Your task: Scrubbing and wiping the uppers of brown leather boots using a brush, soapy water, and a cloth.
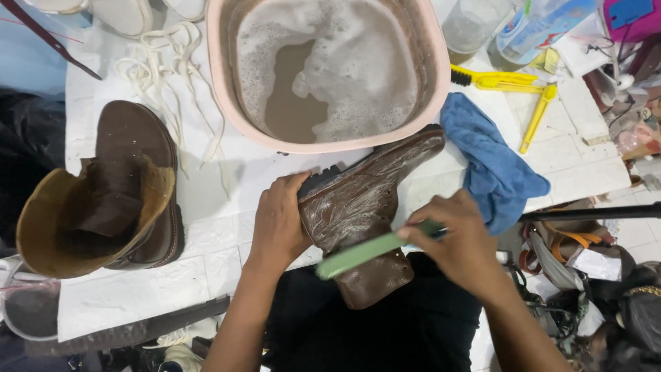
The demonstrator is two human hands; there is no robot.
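A wet brown leather boot (pixel 365 207) lies on its side at the front edge of the white table, streaked with soap. My left hand (pixel 279 220) grips it by the sole and heel. My right hand (pixel 458 241) holds a green-handled brush (pixel 358 253) whose handle crosses the boot's shaft. The matching brown boot (pixel 117 200) rests on the table's left side, its opening turned toward me.
A pink basin (pixel 330 69) of brown, foamy water stands behind the boot. A blue cloth (pixel 492 162), two yellow brushes (pixel 506 83) and bottles lie to the right. White laces (pixel 175 89) trail at the back left. Bags and clutter fill the floor at right.
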